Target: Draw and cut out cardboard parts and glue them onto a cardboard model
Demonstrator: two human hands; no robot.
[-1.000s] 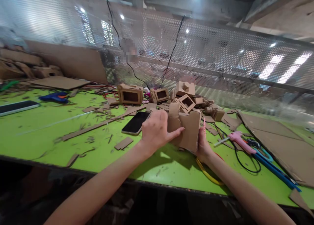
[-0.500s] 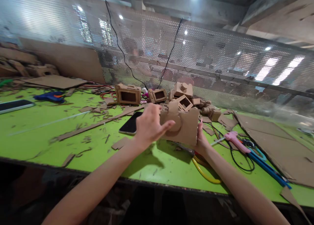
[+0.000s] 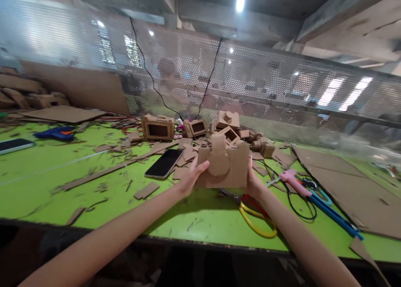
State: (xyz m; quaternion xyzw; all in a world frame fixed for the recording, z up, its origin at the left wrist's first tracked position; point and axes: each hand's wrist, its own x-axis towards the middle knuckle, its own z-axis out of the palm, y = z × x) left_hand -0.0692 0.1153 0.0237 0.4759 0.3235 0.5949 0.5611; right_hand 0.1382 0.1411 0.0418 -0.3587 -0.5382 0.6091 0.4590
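Between both hands is a cardboard model camera (image 3: 236, 166), raised a little above the green table (image 3: 103, 203). It has a boxy body, a round disc on the side toward me and a strip curving over the top. My left hand (image 3: 191, 178) grips its left side, thumb on the face by the disc. At the right edge my right hand (image 3: 254, 181) holds it, fingers partly hidden behind. Scissors with yellow and red handles (image 3: 255, 220) lie under my right forearm. A dark-screened phone (image 3: 164, 163) is left of my left hand.
Behind stand several cardboard camera models (image 3: 158, 128) among scraps. To the right lie a pink glue gun (image 3: 296, 181), a blue cutter (image 3: 335, 216) and a large cardboard sheet (image 3: 360, 186). A blue glue gun (image 3: 56, 132) and another phone (image 3: 15, 145) are at left.
My left hand, raised and spread near the model's left side, has come down and closed on it. The model now sits more level, and my view has shifted slightly.
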